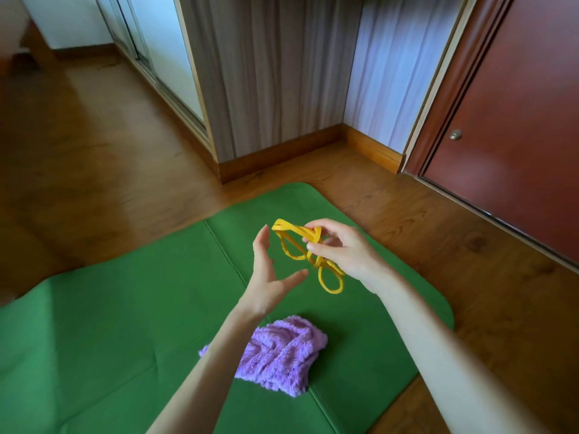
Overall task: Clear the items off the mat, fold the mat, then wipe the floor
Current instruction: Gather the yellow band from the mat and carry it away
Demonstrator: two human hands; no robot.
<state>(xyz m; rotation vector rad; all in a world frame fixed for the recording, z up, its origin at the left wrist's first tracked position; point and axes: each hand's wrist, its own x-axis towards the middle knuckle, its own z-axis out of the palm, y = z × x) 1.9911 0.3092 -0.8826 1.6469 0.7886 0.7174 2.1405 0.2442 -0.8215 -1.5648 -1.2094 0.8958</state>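
Right now the right hand (341,252) pinches a tangled yellow resistance band (308,255) above the green mat's (109,324) far corner, left hand (269,277) spread beside it. Better gather every loop first; the purple towel (282,355) lies near the mat's right edge.

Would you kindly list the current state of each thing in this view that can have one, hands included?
Green mat: unfolded, flat on the wooden floor.
Yellow band: lifted off the mat, bunched in loops.
Purple cloth: crumpled, lying on the mat.
Right hand: pinching the yellow band.
Left hand: fingers straight, holding nothing, beside the band.
Red door: closed.
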